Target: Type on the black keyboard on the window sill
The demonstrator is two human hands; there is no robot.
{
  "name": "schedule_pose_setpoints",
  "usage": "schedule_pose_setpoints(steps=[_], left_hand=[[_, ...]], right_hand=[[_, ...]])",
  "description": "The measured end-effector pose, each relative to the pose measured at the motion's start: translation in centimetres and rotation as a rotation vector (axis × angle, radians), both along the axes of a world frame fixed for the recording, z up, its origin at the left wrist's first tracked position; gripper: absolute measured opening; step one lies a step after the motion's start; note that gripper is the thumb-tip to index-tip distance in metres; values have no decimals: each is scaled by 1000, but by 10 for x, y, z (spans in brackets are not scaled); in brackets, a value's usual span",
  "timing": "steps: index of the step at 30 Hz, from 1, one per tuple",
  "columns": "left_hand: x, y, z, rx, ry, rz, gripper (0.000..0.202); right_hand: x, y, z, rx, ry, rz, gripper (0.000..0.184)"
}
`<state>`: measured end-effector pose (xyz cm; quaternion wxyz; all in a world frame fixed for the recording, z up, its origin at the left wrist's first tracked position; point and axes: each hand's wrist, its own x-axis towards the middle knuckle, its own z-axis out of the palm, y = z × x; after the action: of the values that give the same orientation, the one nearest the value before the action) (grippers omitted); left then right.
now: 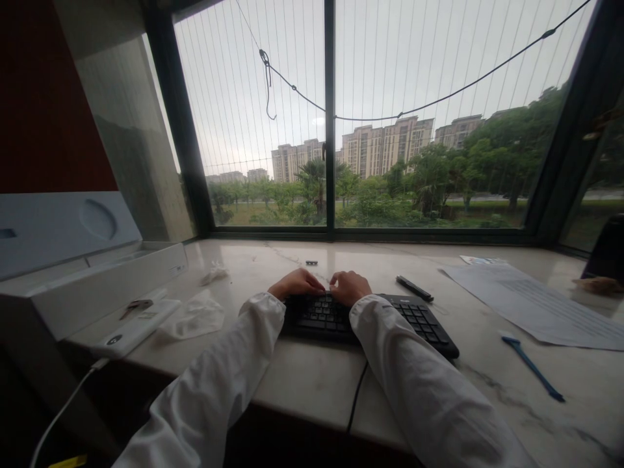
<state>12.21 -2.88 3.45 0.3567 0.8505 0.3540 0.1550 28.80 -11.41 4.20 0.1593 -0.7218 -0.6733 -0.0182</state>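
Note:
A black keyboard (319, 315) lies on the marble counter, its cable hanging over the front edge. Both hands meet over its far edge. My left hand (298, 283) has its fingers closed together and pointing right, tips down at the back row of keys. Curled and closed, my right hand (350, 287) faces it, with thumb and fingers bent down at the same row. Whatever lies between the fingertips is too small or hidden to make out. Just beyond the hands sits a small dark piece (311, 262). The right sleeve covers part of the keyboard.
Right of the keyboard are a black slim object (414, 288), a blue brush-like tool (532, 368) and printed paper (531, 299). At left lie crumpled tissue (195, 316), a white power bank (139, 328) with cable, keys (135, 307) and an open white box (107, 286). A window (329, 130) stands behind.

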Motion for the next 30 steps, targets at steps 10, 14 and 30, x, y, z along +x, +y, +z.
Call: schedule_pose_setpoints(steps=[10, 14, 30], left_hand=[[6, 12, -8, -32, 102, 260, 59], [7, 13, -7, 9, 158, 284, 58], [-2, 0, 6, -3, 117, -16, 54]], right_hand=[[5, 5, -5, -20, 104, 74, 29], [6, 5, -4, -35, 136, 91, 32], [11, 15, -8, -70, 162, 134, 30]])
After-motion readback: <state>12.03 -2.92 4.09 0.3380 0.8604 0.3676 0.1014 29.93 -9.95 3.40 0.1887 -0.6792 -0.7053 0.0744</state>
